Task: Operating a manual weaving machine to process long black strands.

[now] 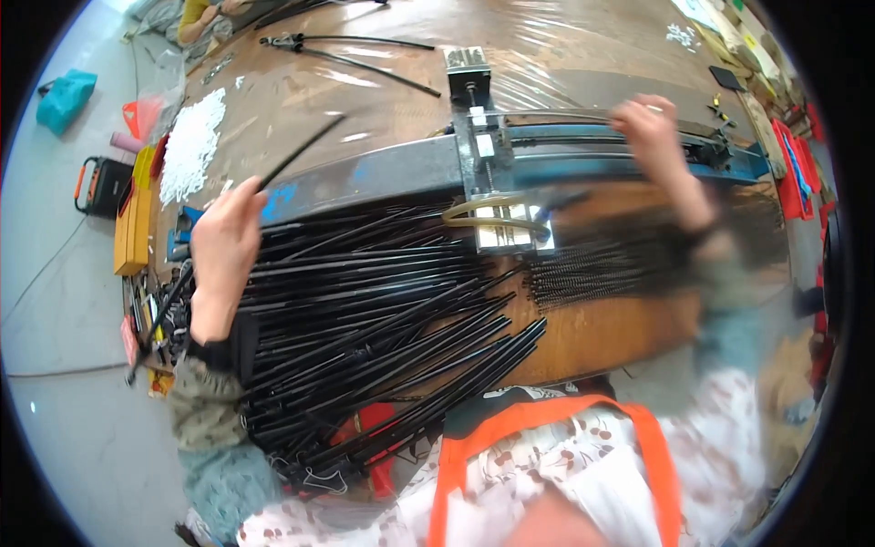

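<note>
My left hand is closed round a black cable, whose end points up and to the right over the bench. Farther right, my right hand is raised above a long rail with its fingers curled together. A thin line runs toward its fingertips, but what they hold is too fine to make out. Between my hands stands a metal clamping fixture with a clear yellowish hose looped at its near end. Many black cables lie in a wide pile below my left hand.
Dark coiled springs lie right of the cables. A heap of small white parts sits at the left edge. Two joined black cables lie at the back. Another person's hand shows far left. A red bin stands right.
</note>
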Motion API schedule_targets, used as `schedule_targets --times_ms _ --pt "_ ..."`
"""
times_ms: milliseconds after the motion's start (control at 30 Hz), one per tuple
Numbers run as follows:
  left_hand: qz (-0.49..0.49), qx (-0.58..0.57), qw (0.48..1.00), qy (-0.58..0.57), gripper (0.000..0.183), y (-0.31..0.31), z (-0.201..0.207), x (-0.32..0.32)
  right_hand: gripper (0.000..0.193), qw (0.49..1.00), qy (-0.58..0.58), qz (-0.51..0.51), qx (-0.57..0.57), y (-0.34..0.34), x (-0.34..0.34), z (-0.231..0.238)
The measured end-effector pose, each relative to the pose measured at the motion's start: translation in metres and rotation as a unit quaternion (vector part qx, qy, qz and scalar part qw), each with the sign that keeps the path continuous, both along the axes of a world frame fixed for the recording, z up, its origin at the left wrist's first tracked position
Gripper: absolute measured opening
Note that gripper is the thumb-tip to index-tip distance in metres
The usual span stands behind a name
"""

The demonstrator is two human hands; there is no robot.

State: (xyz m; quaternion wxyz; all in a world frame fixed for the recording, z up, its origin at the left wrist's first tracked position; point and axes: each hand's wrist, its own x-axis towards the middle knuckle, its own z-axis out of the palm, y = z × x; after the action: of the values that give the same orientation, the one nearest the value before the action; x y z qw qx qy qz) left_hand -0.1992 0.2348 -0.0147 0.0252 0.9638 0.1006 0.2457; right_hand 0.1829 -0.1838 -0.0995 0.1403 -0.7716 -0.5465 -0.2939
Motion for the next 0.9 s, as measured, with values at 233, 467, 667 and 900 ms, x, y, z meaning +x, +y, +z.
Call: schedule_targets --times_ms 233,467,667,900 --pt "-0.181 -0.012 0.983 0.007 0.023 -0.081 -0.056 0.156 0.007 0.995 0.005 -0.099 -0.003 -0.115 0.044 0.005" --pt "-0.133 -0.067 0.989 0.009 0.023 -0.078 -0.072 0.15 0.007 0.993 0.058 -0.103 0.019 -0.126 0.063 -0.033" --pt "-0.121 -0.172 0.978 -0.009 0.024 -0.084 -0.077 0.15 0.01 0.99 0.017 -0.132 0.039 -0.113 0.055 -0.036" --pt "-0.155 -0.102 0.982 -0.038 0.024 -0.084 -0.085 0.156 0.019 0.991 0.042 -0.129 -0.01 -0.129 0.038 -0.022"
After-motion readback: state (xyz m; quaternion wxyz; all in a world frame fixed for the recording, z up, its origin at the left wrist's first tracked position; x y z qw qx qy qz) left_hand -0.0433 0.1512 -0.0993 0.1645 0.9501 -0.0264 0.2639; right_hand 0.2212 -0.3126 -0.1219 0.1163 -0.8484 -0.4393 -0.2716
